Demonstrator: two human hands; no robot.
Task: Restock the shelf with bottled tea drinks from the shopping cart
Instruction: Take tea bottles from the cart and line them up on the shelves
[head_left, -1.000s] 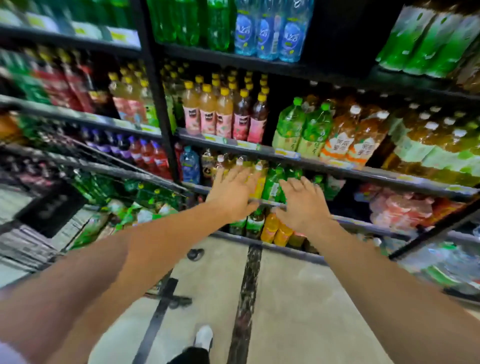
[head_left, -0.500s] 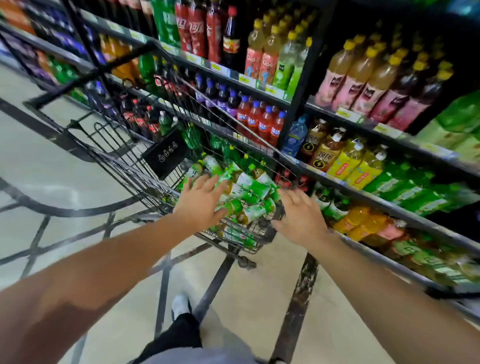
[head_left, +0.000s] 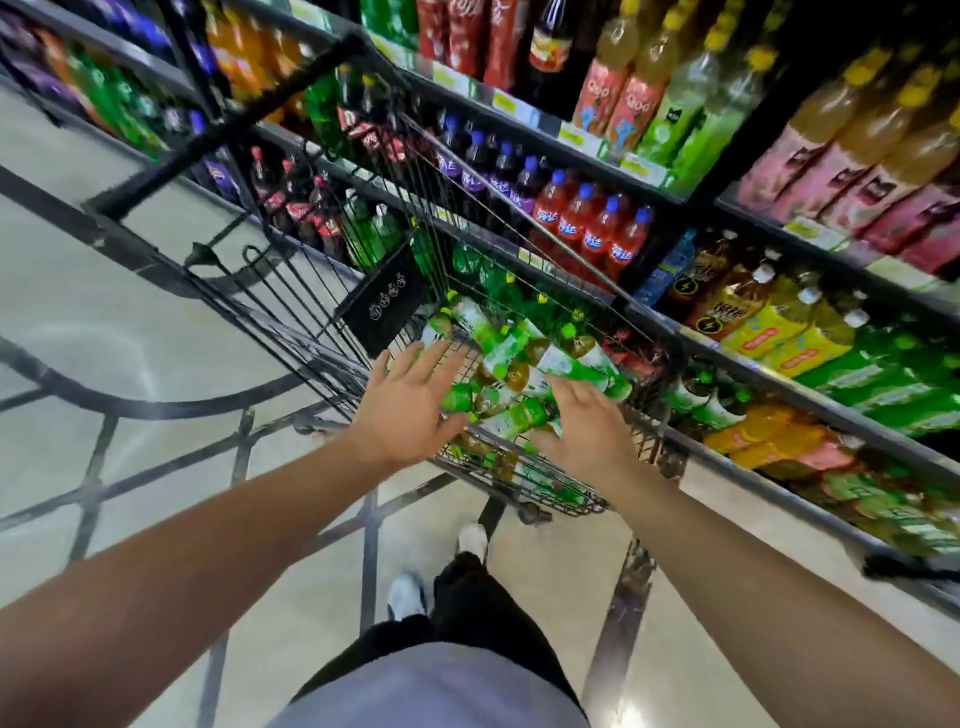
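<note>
A head-worn camera looks down a store aisle at two bare forearms reaching forward over a black wire shopping cart (head_left: 291, 306).

Much is hard to make out. The bottled tea drinks (head_left: 524, 379), green-labelled with amber liquid, lie jumbled on their sides in the cart's far end, near frame centre; the two hands cover part of the pile, and how many bottles there are cannot be counted. The label print is too blurred to read. The right fingertips sink among the bottles, so whether they touch one cannot be told. The frame edges smear with motion, and the forearms are cut off at the bottom corners.

The left hand (head_left: 410, 410), at about 9 o'clock from the pile, is released, fingers spread straight, hovering over the cart's near rim and grasping nothing. The right hand (head_left: 587, 431), at about 4 o'clock from the pile, is likewise loose, fingers extended down toward the bottles, with no grip visible.

The shelf (head_left: 753, 358) runs diagonally from 12 o'clock to 4 o'clock, its rows packed with bottles, and the cart's right side sits just beside its edge. Open pale floor (head_left: 104, 312) spreads from 8 to 10 o'clock. Dark trousers and white shoes (head_left: 470, 540) show at 6 o'clock, behind the cart.
</note>
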